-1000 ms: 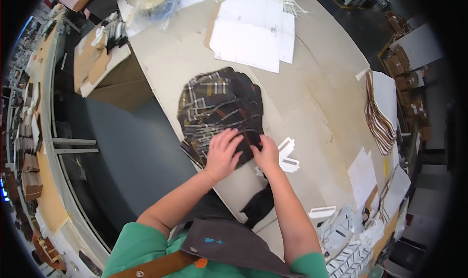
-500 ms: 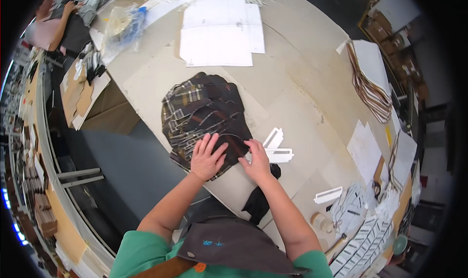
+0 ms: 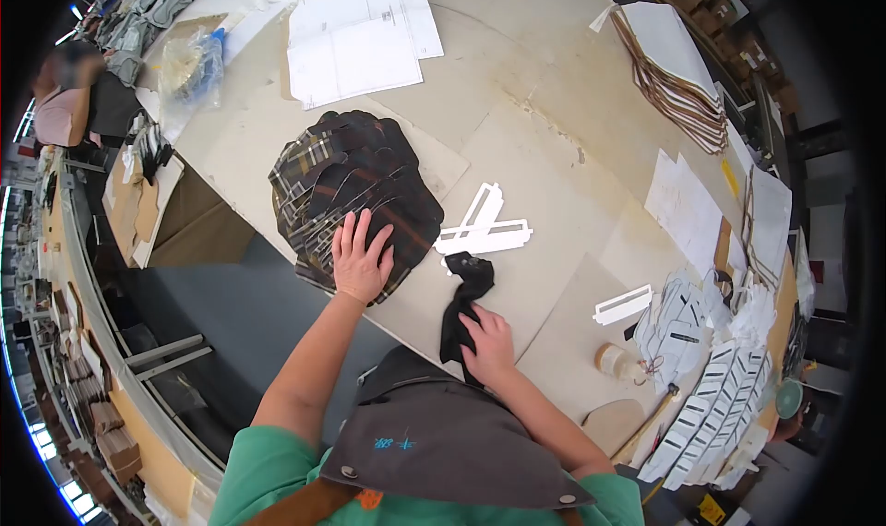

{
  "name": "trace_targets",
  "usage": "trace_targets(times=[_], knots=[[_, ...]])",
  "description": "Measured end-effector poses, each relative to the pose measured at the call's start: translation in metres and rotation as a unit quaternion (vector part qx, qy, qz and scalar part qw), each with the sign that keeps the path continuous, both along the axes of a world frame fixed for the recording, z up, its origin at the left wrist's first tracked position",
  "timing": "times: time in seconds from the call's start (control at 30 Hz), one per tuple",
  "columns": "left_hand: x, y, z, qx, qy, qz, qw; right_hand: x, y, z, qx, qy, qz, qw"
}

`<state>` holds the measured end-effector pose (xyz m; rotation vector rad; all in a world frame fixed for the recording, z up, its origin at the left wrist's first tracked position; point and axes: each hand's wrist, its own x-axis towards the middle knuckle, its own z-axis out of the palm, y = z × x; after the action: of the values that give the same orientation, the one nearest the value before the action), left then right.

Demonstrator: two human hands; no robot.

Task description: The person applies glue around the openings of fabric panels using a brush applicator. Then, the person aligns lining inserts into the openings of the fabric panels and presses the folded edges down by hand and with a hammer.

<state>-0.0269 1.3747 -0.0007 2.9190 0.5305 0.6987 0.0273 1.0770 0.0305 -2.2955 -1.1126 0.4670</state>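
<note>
A fanned stack of dark plaid fabric pieces (image 3: 369, 171) lies at the near edge of the table. My left hand (image 3: 360, 266) rests on the stack's lower part, open, fingers spread over the cloth. My right hand (image 3: 492, 343) is at a crumpled strip of black cloth (image 3: 459, 318) to the right of the stack, fingers and thumb bent onto its edge. How firmly they grip is hard to see. Just beyond the black cloth lie white slotted templates (image 3: 484, 235), one crossing the other.
Large white paper patterns (image 3: 355, 51) lie at the back. Another white template (image 3: 623, 305), a small jar (image 3: 616, 362) and striped pieces (image 3: 715, 406) are at the right. Brown-edged layered sheets (image 3: 669, 83) hang near the right edge. A person (image 3: 69, 101) is at the far left.
My right hand has left the plaid stack and moved down to the black cloth. My left hand stays on the stack. The view has shifted, so the table appears further left and up.
</note>
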Motion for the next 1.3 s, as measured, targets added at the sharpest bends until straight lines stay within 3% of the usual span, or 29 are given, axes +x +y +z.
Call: trace_targets(times=[0.17,0.23,0.3,0.37,0.43,0.5,0.57,0.6,0.7,0.77,0.9,0.97,1.03,1.07,1.1,1.2,1.23,1.3], knots=[[0.002,-0.006,0.017,-0.008,0.025,0.008,1.000,0.003,-0.005,0.006,0.053,0.041,-0.004,0.998],[0.002,-0.013,0.027,-0.024,0.049,0.019,0.998,0.012,-0.024,0.009,0.074,0.090,-0.066,0.991],[0.003,-0.026,0.034,-0.011,0.043,0.037,0.998,0.012,-0.057,0.007,0.101,0.063,-0.088,0.989],[0.003,-0.060,0.040,-0.012,0.036,0.058,0.998,0.012,-0.098,0.011,0.091,0.185,-0.135,0.969],[0.002,-0.107,0.051,-0.056,0.054,-0.010,0.997,0.001,-0.136,0.013,0.066,0.181,-0.154,0.969],[-0.005,-0.168,0.031,-0.248,0.047,-0.143,0.957,-0.015,-0.170,0.012,0.042,0.178,-0.174,0.968],[-0.022,-0.225,0.024,-0.210,0.100,-0.279,0.932,-0.027,-0.204,0.008,0.090,0.211,-0.204,0.952],[-0.025,-0.240,0.021,-0.209,0.098,-0.281,0.932,-0.030,-0.220,0.009,0.091,0.208,-0.206,0.952],[-0.031,-0.256,0.004,-0.260,0.115,-0.191,0.940,-0.038,-0.260,0.008,0.049,0.208,-0.247,0.945],[-0.035,-0.234,-0.010,-0.164,0.109,-0.179,0.964,-0.040,-0.280,0.002,0.033,0.177,-0.264,0.948],[-0.034,-0.177,-0.007,-0.128,0.106,-0.133,0.977,-0.046,-0.300,-0.005,0.035,0.139,-0.246,0.959],[-0.038,-0.154,-0.014,-0.083,0.082,-0.089,0.989,-0.049,-0.298,-0.006,0.092,0.111,-0.255,0.956],[-0.032,-0.163,0.014,-0.143,0.112,-0.021,0.983,-0.050,-0.293,0.005,0.126,0.041,-0.247,0.960],[-0.033,-0.172,0.011,-0.073,0.024,-0.072,0.994,-0.048,-0.292,0.002,0.126,0.013,-0.242,0.962],[-0.033,-0.192,0.027,-0.032,0.036,-0.117,0.992,-0.048,-0.292,-0.001,0.123,-0.015,-0.237,0.964],[-0.062,-0.254,0.014,-0.223,0.107,-0.294,0.923,-0.035,-0.275,0.000,0.067,-0.017,-0.182,0.981],[-0.072,-0.279,0.015,-0.316,0.163,-0.301,0.885,-0.031,-0.268,-0.002,0.050,-0.010,-0.155,0.987],[-0.085,-0.309,0.009,-0.278,0.222,-0.386,0.851,-0.023,-0.251,-0.009,0.039,-0.009,-0.147,0.988]])
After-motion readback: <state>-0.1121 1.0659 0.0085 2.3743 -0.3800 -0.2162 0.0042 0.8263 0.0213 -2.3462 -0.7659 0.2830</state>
